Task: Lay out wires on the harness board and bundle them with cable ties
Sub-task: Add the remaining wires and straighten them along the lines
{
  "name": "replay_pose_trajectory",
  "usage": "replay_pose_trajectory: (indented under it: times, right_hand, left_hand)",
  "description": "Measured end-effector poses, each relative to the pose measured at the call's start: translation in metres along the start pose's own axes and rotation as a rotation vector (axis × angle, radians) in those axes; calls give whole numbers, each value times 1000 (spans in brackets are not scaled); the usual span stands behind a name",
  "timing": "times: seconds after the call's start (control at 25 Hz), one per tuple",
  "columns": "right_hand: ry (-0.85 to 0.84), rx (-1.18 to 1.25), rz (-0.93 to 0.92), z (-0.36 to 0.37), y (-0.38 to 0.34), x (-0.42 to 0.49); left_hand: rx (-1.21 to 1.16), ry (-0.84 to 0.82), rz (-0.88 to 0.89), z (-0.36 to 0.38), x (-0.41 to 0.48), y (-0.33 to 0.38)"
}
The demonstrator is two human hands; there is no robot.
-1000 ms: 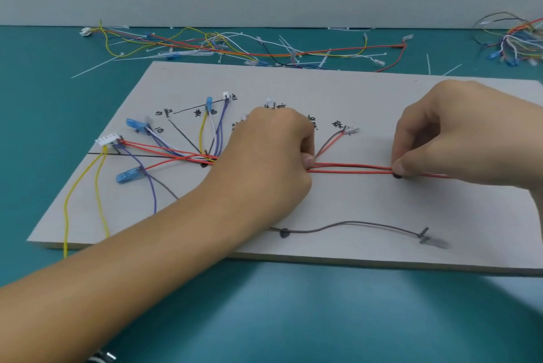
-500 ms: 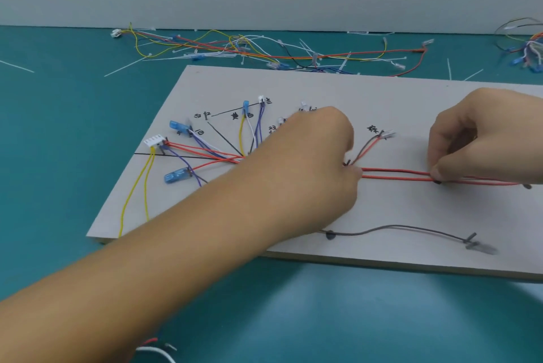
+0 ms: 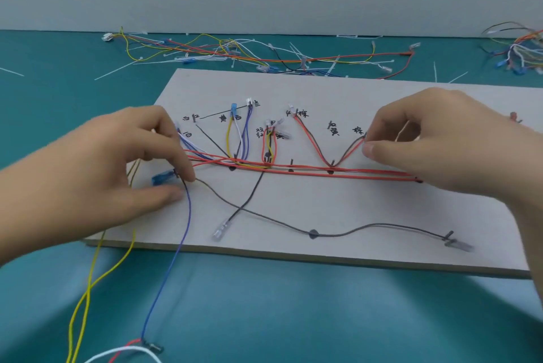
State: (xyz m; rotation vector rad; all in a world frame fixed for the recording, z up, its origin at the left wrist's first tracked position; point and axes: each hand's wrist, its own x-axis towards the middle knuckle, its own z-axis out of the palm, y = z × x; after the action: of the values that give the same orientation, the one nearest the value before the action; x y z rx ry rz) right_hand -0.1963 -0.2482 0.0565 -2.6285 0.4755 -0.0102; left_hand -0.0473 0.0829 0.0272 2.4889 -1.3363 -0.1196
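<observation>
L hand [image 3: 111,174] moved to blue terminal [image 3: 162,180].

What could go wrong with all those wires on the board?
1. The blue wire that the left hand pinches hangs off the board. A snag could pull it loose.
2. The yellow wires dangle off the edge too and could tangle with it.
3. The grey wire crosses the black wire, so a tie might bundle them together by mistake.
</observation>
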Motion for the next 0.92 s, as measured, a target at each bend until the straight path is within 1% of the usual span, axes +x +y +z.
replay_pose_trajectory:
  times: [0.16,0.36,0.44,0.56,0.6,0.72,0.8,0.92]
  right_hand:
    - [5,0,-64,16,-6,1]
    - [97,49,-147,23,-8,2]
    - [123,82,-188,27,-10,3]
    - [107,112,-233,31,-12,2]
    - [96,110,-242,33,-12,2]
    - [77,118,-277,35,-12,1]
    - [66,131,-315,36,-13,0]
    - [29,146,-354,38,-13,0]
  left_hand:
    - [-37,29,146,6,11,-7]
    - [-116,71,195,-4,20,1]
    - [-105,16,225,-5,28,8]
    - [-67,-137,183,-12,30,10]
    - [-61,-162,175,-16,29,8]
    - [-55,-171,203,-20,25,11]
    - [-82,-183,270,-12,23,21]
    - [-104,-271,455,4,18,45]
